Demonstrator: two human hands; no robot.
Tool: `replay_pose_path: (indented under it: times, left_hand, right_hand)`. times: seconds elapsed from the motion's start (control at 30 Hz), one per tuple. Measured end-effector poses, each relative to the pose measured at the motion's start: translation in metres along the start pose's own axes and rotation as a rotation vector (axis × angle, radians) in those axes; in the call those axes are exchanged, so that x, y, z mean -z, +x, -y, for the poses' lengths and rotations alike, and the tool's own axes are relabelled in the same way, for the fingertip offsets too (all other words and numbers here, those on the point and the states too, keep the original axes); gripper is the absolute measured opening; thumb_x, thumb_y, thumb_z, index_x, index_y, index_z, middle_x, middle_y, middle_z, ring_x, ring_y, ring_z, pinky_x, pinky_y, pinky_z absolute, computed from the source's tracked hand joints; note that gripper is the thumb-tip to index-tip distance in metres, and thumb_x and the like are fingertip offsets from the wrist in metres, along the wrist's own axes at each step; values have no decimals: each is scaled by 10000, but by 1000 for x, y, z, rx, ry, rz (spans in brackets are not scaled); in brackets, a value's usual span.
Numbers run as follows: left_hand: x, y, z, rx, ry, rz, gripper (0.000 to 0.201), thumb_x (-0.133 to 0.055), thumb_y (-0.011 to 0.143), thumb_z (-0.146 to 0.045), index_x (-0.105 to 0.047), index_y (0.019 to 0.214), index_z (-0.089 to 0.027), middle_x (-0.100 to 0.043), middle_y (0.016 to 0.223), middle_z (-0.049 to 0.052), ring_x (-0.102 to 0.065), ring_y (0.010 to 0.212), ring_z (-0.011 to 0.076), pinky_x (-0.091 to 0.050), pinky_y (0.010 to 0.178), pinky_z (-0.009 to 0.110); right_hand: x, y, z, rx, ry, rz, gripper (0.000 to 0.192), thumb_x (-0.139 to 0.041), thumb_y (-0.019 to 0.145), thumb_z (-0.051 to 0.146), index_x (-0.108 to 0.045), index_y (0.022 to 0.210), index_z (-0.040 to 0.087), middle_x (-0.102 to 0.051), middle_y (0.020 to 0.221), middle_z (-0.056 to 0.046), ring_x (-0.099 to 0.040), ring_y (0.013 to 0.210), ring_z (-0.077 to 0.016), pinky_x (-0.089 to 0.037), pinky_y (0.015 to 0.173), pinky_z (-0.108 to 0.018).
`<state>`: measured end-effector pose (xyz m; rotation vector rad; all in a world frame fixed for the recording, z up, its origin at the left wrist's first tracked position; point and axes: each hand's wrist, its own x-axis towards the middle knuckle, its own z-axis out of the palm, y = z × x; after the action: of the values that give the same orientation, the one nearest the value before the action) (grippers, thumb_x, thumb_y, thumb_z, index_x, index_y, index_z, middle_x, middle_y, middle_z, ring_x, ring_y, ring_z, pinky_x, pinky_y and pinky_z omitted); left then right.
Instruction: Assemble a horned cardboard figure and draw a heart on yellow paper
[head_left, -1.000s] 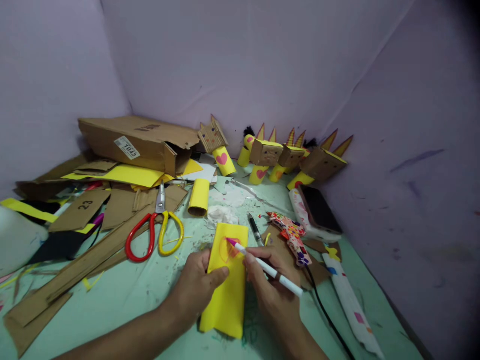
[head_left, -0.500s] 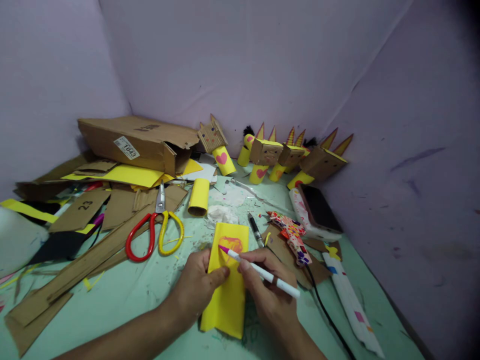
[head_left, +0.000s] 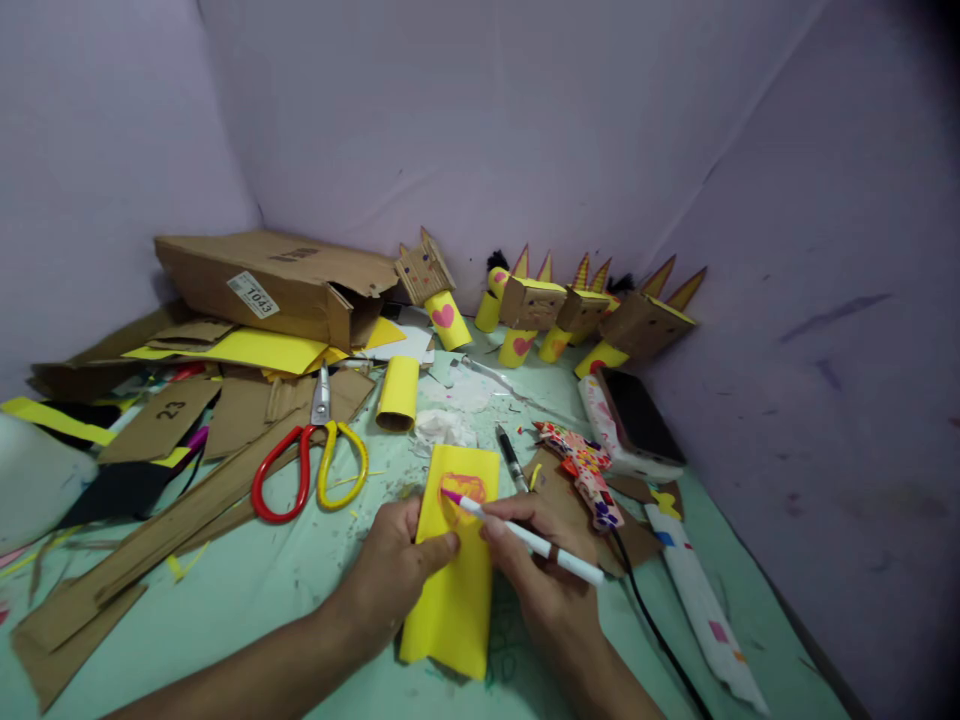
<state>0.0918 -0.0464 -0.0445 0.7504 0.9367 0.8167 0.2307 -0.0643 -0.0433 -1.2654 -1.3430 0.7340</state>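
A flattened yellow paper tube [head_left: 454,590] lies on the green table in front of me. My left hand [head_left: 394,572] presses on its left edge, thumb on the paper. My right hand [head_left: 541,572] grips a white marker [head_left: 525,538] with a pink tip. The tip touches an orange-pink heart shape [head_left: 461,493] drawn near the far end of the yellow tube.
Red-and-yellow scissors [head_left: 309,462], cardboard strips [head_left: 180,515] and an open cardboard box [head_left: 277,285] lie to the left. A yellow roll [head_left: 398,393] and a black pen [head_left: 511,457] sit beyond the paper. Cardboard-headed figures [head_left: 570,315] line the wall. A phone [head_left: 636,417] lies at right.
The marker tip has shifted left and back a little across the heart, and more of the heart is coloured in. My left hand has stayed in place.
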Motion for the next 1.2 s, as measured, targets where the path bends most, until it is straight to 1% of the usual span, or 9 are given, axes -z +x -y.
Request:
replay_pose_path:
  times: [0.1, 0.17, 0.3, 0.47, 0.63, 0.8, 0.93, 1.07, 1.2]
  left_hand:
    - [2, 1, 1, -5, -7, 10, 242, -692, 609, -246, -632, 802, -114, -701, 666, 56, -633, 588, 199, -470, 563, 287]
    - [1, 1, 1, -4, -21, 25, 254, -698, 603, -248, -638, 810, -114, -705, 680, 62, -636, 596, 204, -470, 569, 290]
    - [0, 0, -2, 12, -48, 42, 262, -699, 594, -245, -650, 818, -118, -706, 678, 63, -634, 589, 201, -468, 564, 288]
    - [-2, -2, -4, 38, -61, 35, 210, -689, 575, -212, -657, 763, -124, -696, 644, 54, -625, 561, 192, -465, 558, 284]
    - [-2, 0, -2, 52, -68, 13, 271, -692, 575, -238, -658, 814, -114, -704, 660, 70, -622, 565, 192, -457, 558, 283]
    - [-3, 1, -1, 31, -73, -10, 209, -656, 610, -218, -643, 789, -112, -700, 655, 60, -625, 578, 191, -463, 568, 283]
    - [-4, 1, -2, 26, -98, -8, 264, -644, 606, -198, -636, 856, -112, -712, 711, 72, -636, 621, 197, -474, 600, 290]
    - [-4, 0, -3, 40, -144, -11, 279, -597, 568, -125, -617, 847, -127, -711, 725, 67, -647, 655, 221, -481, 633, 319]
    - [-4, 1, -3, 42, -175, 21, 410, -512, 517, -49, -609, 908, -123, -708, 770, 67, -650, 731, 243, -477, 688, 343]
  right_hand:
    - [1, -1, -1, -61, 46, 20, 192, -595, 723, 323, -641, 624, 165, -546, 456, 19, -474, 424, -113, -342, 408, -215]
    - [1, -1, 0, -59, 45, 4, 181, -596, 722, 323, -652, 648, 167, -571, 491, 6, -486, 444, -121, -344, 414, -220]
    - [1, 1, 1, 4, 5, -37, 132, -605, 720, 297, -674, 716, 184, -641, 606, -17, -535, 515, -141, -382, 470, -237]
    - [6, 3, -1, 1, -13, 33, 165, -597, 725, 311, -644, 639, 178, -594, 515, 3, -518, 480, -134, -375, 463, -240]
    - [9, 6, -4, 49, -49, 32, 127, -603, 735, 284, -674, 738, 178, -645, 600, -9, -536, 502, -128, -375, 452, -222]
    - [10, 4, -6, 21, -38, 55, 163, -601, 730, 301, -654, 644, 173, -583, 500, 9, -513, 467, -127, -367, 446, -229]
    - [10, 3, -6, 10, -81, 28, 148, -591, 736, 297, -669, 708, 175, -617, 543, -3, -527, 482, -135, -375, 438, -229]
    - [10, 3, -5, -13, -43, 41, 173, -604, 719, 321, -665, 653, 174, -601, 515, -2, -517, 472, -139, -376, 444, -239]
    - [11, 3, -6, -28, -75, -18, 163, -587, 738, 322, -665, 696, 184, -605, 547, -2, -509, 477, -136, -366, 431, -232]
